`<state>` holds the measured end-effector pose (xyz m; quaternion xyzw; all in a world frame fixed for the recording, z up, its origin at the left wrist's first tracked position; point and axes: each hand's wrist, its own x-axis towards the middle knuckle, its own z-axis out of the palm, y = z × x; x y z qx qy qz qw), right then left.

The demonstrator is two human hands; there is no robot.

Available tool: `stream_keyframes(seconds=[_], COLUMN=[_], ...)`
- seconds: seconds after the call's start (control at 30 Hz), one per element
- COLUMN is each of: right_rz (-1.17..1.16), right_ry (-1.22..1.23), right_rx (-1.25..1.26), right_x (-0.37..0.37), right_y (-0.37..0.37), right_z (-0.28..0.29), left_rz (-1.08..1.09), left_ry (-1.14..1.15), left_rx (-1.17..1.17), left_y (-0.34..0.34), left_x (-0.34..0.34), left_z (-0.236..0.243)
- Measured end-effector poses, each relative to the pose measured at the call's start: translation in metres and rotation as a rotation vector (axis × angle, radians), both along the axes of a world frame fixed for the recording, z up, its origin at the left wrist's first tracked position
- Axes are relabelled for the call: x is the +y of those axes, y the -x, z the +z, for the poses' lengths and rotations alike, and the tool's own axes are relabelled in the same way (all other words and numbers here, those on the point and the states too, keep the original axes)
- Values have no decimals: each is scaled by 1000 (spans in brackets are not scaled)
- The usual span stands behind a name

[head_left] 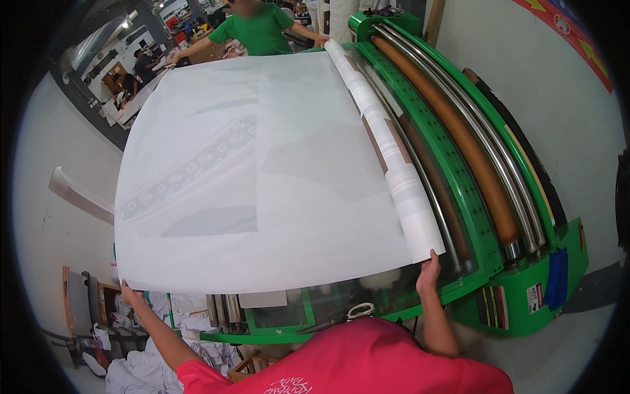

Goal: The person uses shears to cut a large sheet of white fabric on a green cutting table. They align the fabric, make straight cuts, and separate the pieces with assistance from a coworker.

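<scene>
A large white paper sheet [315, 164] is stretched out in front of me, with faint grey printed shapes showing through its left half. My left hand [129, 293] pinches its near left corner. Along the right side the paper is wound into a long roll [410, 200], white with some brown patches. Its near end is gripped by my right hand [428, 270], with the thumb up on the edge. Across from me a person in a green shirt [252, 29] holds the far left corner with one hand and the far end of the roll with the other.
Beneath and right of the sheet stands a green roller machine [453, 151] with an orange-brown roller [453, 134] and shiny metal bars. White cloth [147, 368] lies heaped at lower left. A curled white sheet [79, 194] projects near the left wall. Other people work far back left.
</scene>
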<state>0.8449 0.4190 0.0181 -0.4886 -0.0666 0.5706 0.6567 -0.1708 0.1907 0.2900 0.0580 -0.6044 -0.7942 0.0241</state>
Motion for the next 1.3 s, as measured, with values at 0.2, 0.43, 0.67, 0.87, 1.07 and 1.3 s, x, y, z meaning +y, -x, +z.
stream_keyframes(seconds=[0.2,0.43,0.67,0.87,1.07,1.3], right_rz=[-104,-97,-17,-96,-13,-80], right_ry=[79,-43,155,41,47,60], right_rx=[355,86,62,305,-297,318], right_x=[4,-3,20,16,0,19], right_y=[-24,-16,-36,-48,-31,-58], right_z=[65,39,38,58,12,67], left_rz=[61,-108,-385,-225,-441,-343], left_ry=[84,-194,96,-85,39,-8], left_rx=[-23,-27,-10,-108,-252,-67], left_y=[7,-54,-76,-57,-153,-75], left_x=[-9,14,13,-6,47,-9], left_z=[8,-17,-85,-46,-113,-115])
